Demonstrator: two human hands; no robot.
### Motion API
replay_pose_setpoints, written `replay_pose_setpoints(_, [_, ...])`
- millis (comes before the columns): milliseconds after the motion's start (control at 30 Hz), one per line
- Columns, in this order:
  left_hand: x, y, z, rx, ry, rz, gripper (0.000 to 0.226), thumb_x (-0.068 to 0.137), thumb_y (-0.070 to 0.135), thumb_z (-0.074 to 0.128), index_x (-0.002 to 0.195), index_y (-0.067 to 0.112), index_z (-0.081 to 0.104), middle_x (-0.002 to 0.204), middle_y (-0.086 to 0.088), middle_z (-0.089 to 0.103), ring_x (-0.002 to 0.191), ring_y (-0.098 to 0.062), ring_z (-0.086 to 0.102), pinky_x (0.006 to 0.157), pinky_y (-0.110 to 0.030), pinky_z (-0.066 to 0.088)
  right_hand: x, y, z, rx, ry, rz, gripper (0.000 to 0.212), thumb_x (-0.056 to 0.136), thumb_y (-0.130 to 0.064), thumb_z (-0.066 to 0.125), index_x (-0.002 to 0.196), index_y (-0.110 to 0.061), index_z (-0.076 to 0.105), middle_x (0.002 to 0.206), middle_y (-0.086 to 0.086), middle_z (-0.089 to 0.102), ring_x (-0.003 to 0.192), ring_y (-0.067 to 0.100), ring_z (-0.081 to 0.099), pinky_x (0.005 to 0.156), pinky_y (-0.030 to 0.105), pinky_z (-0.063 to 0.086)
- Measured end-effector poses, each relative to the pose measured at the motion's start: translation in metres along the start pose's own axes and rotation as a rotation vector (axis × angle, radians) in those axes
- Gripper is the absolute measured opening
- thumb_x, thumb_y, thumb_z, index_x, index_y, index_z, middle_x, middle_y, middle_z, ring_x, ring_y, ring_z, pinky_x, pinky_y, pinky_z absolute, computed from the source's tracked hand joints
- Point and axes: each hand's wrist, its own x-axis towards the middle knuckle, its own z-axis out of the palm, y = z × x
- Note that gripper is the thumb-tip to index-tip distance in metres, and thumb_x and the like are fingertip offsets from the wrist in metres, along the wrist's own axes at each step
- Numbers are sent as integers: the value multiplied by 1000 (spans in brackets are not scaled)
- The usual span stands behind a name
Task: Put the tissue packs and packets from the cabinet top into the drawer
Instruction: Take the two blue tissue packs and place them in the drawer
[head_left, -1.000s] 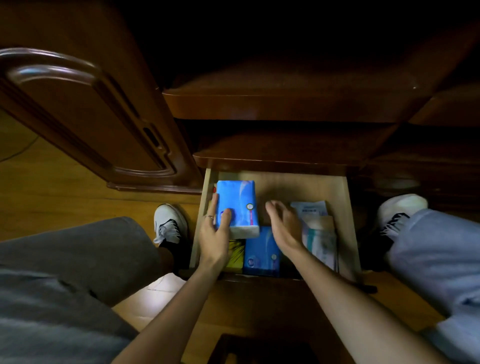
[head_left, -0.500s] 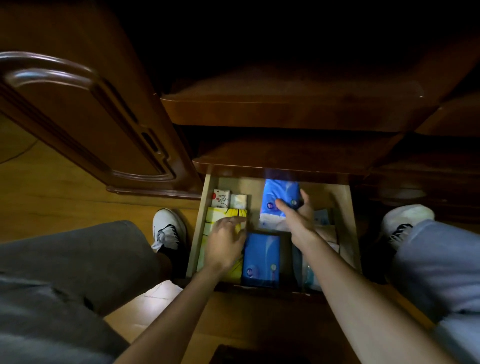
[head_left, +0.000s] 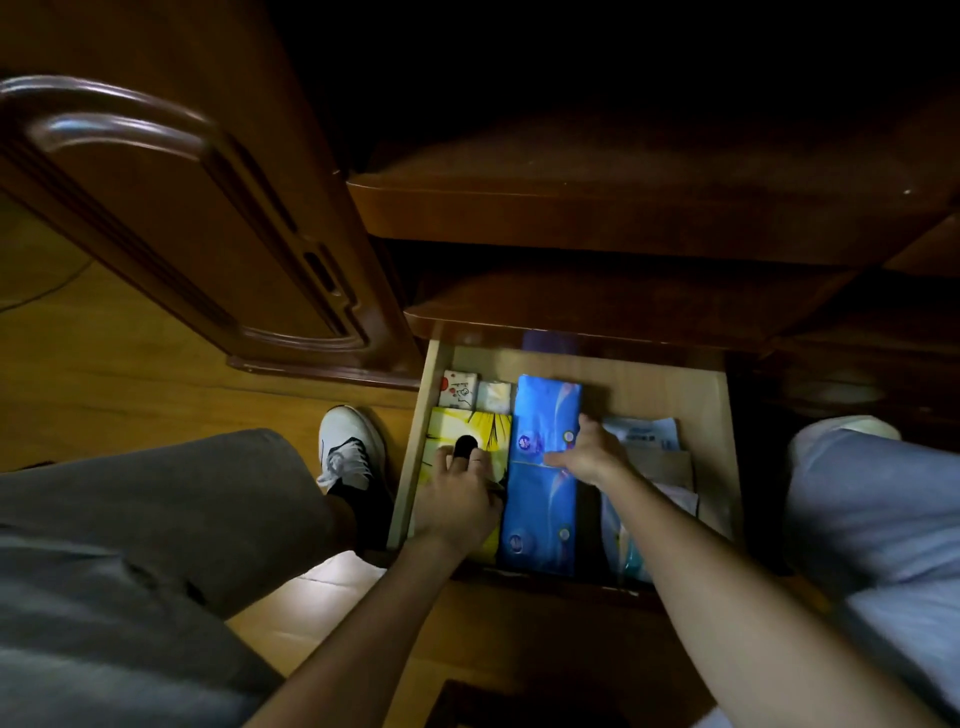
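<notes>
Head view looks down into the open wooden drawer (head_left: 724, 415), where both hands now lie lower than half a second ago. Then the right hand (head_left: 589, 457) held the far blue tissue pack (head_left: 548, 421) lifted toward the back edge; now that pack lies flat in the middle column, end to end with the near blue tissue pack (head_left: 540, 525), and the right hand rests open on their seam, fingers spread, gripping nothing. The left hand (head_left: 460, 493) stays on the yellow tissue pack (head_left: 470, 431) along the left edge, fingers curled loosely on its top; whether it grips is unclear. Two small packets (head_left: 472, 392) sit in the back-left corner, just beyond the yellow pack. Pale paper packets (head_left: 649, 452) fill the right side near the right edge. Bare drawer floor shows only at the back-right corner; elsewhere the packs lie tight side by side. A dark shelf (head_left: 597, 317) overhangs the drawer's back edge.
</notes>
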Motion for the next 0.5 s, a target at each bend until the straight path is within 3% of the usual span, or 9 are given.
replay_pose_setpoints(167, [-7, -5, -4, -89, -115, 52, 69, 90, 44, 57, 151, 23, 31, 153, -11, 41, 150, -32, 15, 100, -47, 46, -17, -5, 1, 8, -76, -38, 59, 87, -16, 74, 139, -10, 47, 140, 11, 58, 122, 32, 59, 99, 41, 51])
replay_pose_setpoints(267, [-13, -1, -33, -177, -139, 44, 77, 91, 45, 60, 155, 25, 23, 161, -9, 25, 142, -32, 34, 98, -48, 49, -44, -7, -10, -12, -13, -79, 53, 89, -17, 65, 139, -13, 48, 136, 11, 59, 119, 29, 59, 97, 37, 50])
replay_pose_setpoints(333, [-17, 9, -66, -152, -8, 45, 82, 93, 46, 60, 158, 24, 14, 162, -10, 21, 132, -32, 49, 92, -45, 51, -63, -15, -33, 40, 41, -165, 46, 90, -11, 65, 135, -11, 55, 129, 13, 63, 108, 23, 61, 87, 27, 50])
replay_pose_setpoints(400, [-22, 19, -112, -175, 190, 87, 75, 94, 43, 59, 155, 22, 21, 154, -9, 36, 117, -30, 61, 83, -42, 54, -87, -32, -69, 120, 113, -282, 35, 93, -4, 64, 127, -6, 63, 125, 16, 68, 98, 20, 63, 74, 16, 50])
replay_pose_setpoints(433, [-26, 25, -140, -201, 285, 124, 69, 93, 41, 59, 152, 23, 28, 147, -7, 44, 112, -29, 64, 80, -41, 54, -102, -43, -91, 140, 177, -352, 29, 94, -3, 63, 122, -9, 67, 120, 13, 71, 96, 18, 65, 74, 15, 52])
replay_pose_setpoints(500, [-39, 38, -195, -215, 477, 233, 56, 91, 38, 57, 143, 27, 42, 132, -3, 57, 104, -29, 68, 77, -39, 55, -142, -65, -137, 147, 343, -511, 24, 95, -10, 62, 112, -24, 72, 107, -4, 75, 90, 14, 71, 83, 31, 58])
